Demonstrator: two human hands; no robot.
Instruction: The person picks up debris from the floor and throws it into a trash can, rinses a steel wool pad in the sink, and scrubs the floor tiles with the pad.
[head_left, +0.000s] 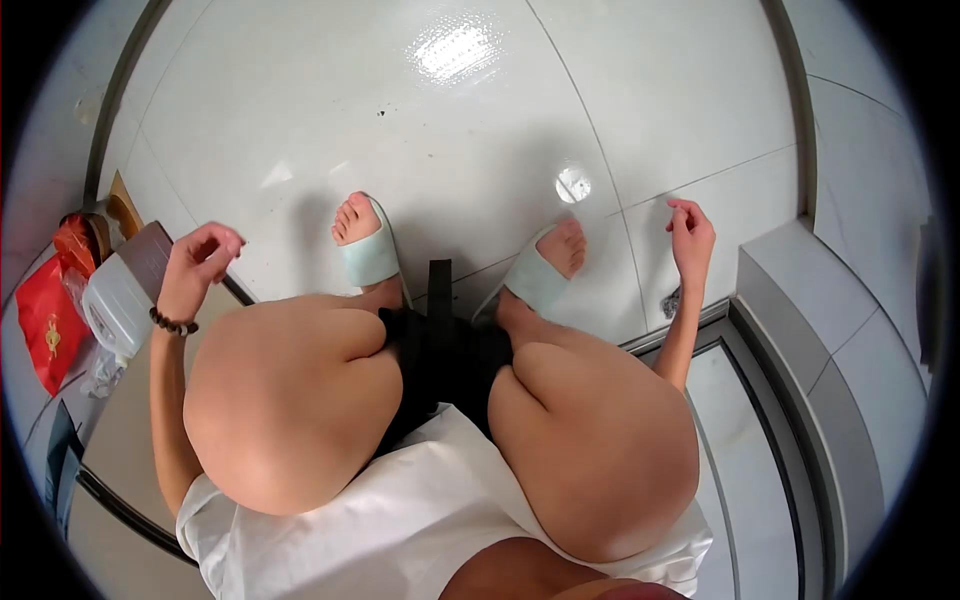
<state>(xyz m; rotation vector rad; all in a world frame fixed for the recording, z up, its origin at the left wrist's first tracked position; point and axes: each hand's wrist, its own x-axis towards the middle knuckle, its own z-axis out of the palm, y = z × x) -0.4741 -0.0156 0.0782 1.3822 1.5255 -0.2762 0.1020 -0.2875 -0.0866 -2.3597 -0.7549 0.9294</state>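
My left hand [203,262] hangs loosely curled beyond my left knee, a dark bead bracelet [173,322] round its wrist. Nothing shows between its fingers. Close by on the left are a white plastic jug [128,305] and a brownish box [148,262], both apart from the hand as far as I can tell. Past my right knee, my right hand [690,232] is raised over the floor with its fingers folded in, holding nothing visible. A small shiny, crumpled-looking thing [671,302] lies beside the right forearm; its kind is unclear.
Pale slippers [370,258] are on my feet, planted apart on glossy white floor tiles [480,130]. A red packet with a gold emblem [50,325] and clear plastic [103,372] stand at the left wall. A dark-framed door sill [780,420] and a tiled ledge [800,275] are at right.
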